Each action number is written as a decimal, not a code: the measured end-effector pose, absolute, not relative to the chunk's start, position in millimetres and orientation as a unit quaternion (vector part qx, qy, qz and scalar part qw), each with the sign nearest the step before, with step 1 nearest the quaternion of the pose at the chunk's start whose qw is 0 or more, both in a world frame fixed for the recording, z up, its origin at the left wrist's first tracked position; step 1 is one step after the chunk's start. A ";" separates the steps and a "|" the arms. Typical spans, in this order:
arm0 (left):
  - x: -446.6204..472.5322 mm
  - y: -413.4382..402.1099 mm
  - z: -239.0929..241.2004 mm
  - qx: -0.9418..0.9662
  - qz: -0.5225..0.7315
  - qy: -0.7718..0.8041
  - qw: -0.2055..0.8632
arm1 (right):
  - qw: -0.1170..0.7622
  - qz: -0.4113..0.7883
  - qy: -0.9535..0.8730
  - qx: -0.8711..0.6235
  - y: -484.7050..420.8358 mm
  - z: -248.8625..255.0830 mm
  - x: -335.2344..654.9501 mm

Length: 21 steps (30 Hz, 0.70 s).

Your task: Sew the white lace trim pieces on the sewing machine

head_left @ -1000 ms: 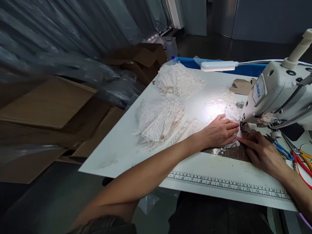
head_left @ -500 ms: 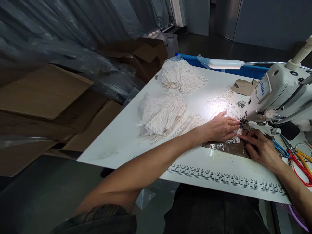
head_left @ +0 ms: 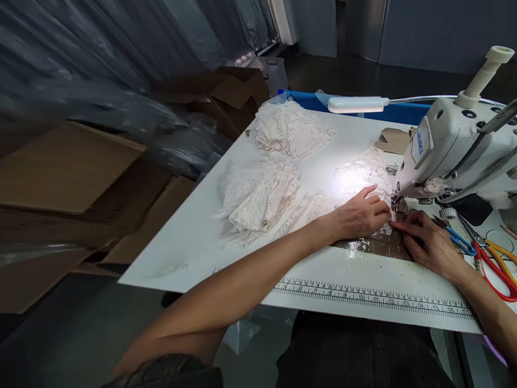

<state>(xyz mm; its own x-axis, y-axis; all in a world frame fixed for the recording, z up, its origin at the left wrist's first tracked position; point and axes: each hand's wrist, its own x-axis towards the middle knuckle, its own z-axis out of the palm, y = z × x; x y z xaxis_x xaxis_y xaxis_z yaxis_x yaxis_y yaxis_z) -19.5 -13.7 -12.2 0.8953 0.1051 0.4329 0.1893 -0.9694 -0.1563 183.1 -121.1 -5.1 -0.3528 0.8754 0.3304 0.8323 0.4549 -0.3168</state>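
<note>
A white sewing machine [head_left: 448,145] stands at the right of a white table [head_left: 194,237]. My left hand [head_left: 359,215] lies flat on a piece of white lace [head_left: 355,178] just left of the needle, fingers stretched out together. My right hand [head_left: 428,242] rests on the table in front of the presser foot, its fingertips pinching the lace edge at the needle. The lamp [head_left: 357,104] lights the lace brightly.
Two piles of lace [head_left: 258,194] [head_left: 291,129] lie on the table's left and far side. Blue snips [head_left: 458,240] and red-handled scissors [head_left: 495,269] lie at the right. A printed ruler [head_left: 375,299] runs along the front edge. Cardboard boxes [head_left: 68,167] and plastic sheeting stand at the left.
Both hands stay at the needle; the left fingers have shifted slightly on the lace. The view has moved a little.
</note>
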 end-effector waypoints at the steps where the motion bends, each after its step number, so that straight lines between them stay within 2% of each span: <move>1: -19.7 -13.7 -12.4 -0.967 -0.221 -0.077 0.097 | 0.230 0.046 -0.822 -0.520 -121.3 -5.3 183.3; 8: -20.9 -14.7 -11.0 -0.969 -0.215 -0.099 0.072 | 0.201 0.039 -0.823 -0.530 -122.0 -8.1 184.3; 18: -15.0 -14.0 -11.5 -0.968 -0.186 -0.166 0.030 | 0.135 -0.066 -0.803 -0.576 -119.7 -13.4 178.3; 21: -10.5 -17.2 -14.2 -0.959 -0.192 -0.200 0.052 | 0.165 -0.044 -0.801 -0.573 -118.7 -13.2 179.9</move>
<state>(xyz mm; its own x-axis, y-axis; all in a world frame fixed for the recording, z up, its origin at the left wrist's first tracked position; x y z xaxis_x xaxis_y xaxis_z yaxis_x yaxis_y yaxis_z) -10.5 -17.2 -14.2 0.8464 0.3638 0.3890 0.4034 -0.9147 -0.0224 179.9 -118.7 -13.2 -0.2882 0.9040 0.3157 0.9334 0.3388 -0.1181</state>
